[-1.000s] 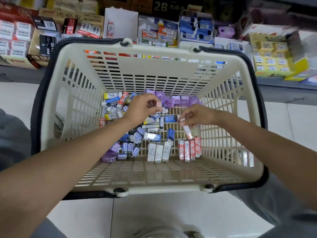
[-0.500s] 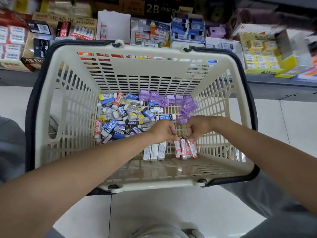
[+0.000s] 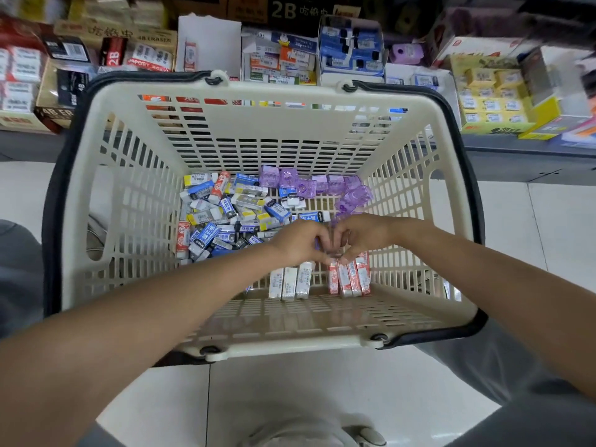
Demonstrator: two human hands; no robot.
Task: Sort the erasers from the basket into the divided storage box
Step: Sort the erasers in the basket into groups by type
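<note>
A cream plastic basket (image 3: 225,101) with dark handles sits in front of me on the floor. Loose blue, white and yellow erasers (image 3: 225,217) are heaped at its back left, and purple clear cases (image 3: 309,183) lie along the back right. Near the front wall three white erasers (image 3: 289,283) lie side by side, with a row of red erasers (image 3: 351,280) to their right. My left hand (image 3: 298,243) and my right hand (image 3: 364,235) meet with curled fingers at the far end of the red row and pinch the erasers' ends there.
Behind the basket a low shelf holds open display cartons of erasers: 4B and 2B boxes (image 3: 106,56) at the left, blue packs (image 3: 351,50) in the middle, a yellow carton (image 3: 493,98) at the right. Pale floor tiles (image 3: 322,391) surround the basket.
My left hand left the loose heap and came forward to the red row. My right hand lowered onto that row, and both hands now touch there. The camera shifted slightly closer.
</note>
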